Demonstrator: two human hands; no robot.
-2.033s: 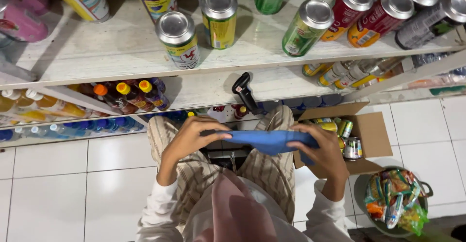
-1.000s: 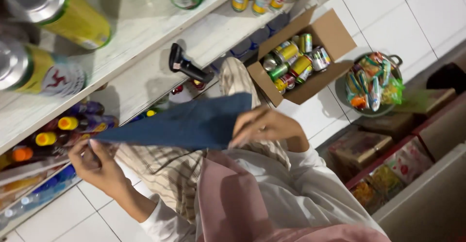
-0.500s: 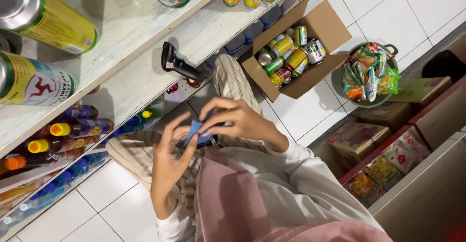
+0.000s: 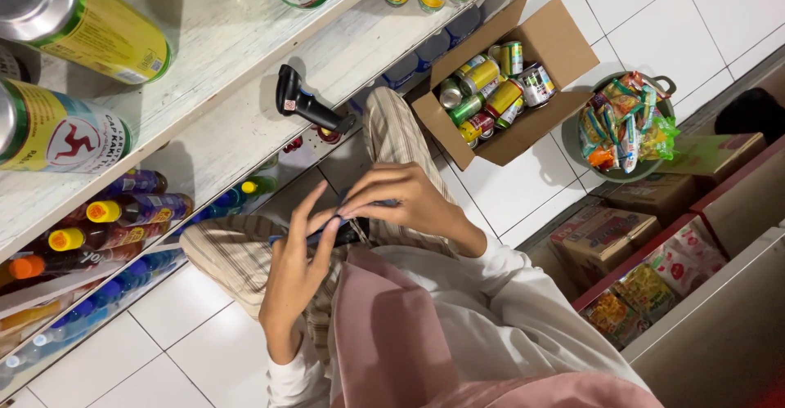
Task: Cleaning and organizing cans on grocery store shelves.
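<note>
My left hand (image 4: 296,271) and my right hand (image 4: 402,199) meet over my lap and press a blue cloth (image 4: 325,230) between them. The cloth is folded down to a small dark-blue wad, mostly hidden by my fingers. My left palm lies flat against it, and my right fingers curl over its top edge. I am crouched in striped trousers, a white long-sleeved top and a pink garment.
A black handheld scanner (image 4: 307,105) lies on the white shelf (image 4: 221,130). Large yellow-green cans (image 4: 78,20) stand above, coloured-cap bottles (image 4: 123,212) below. An open cardboard box of cans (image 4: 564,44), a snack-filled basket (image 4: 664,85) and boxes of packets (image 4: 605,232) sit on the tiled floor.
The blue cloth, stretched wide between my hands two seconds ago, has been folded smaller and smaller. My hands have come together and the view has tilted towards the right.
</note>
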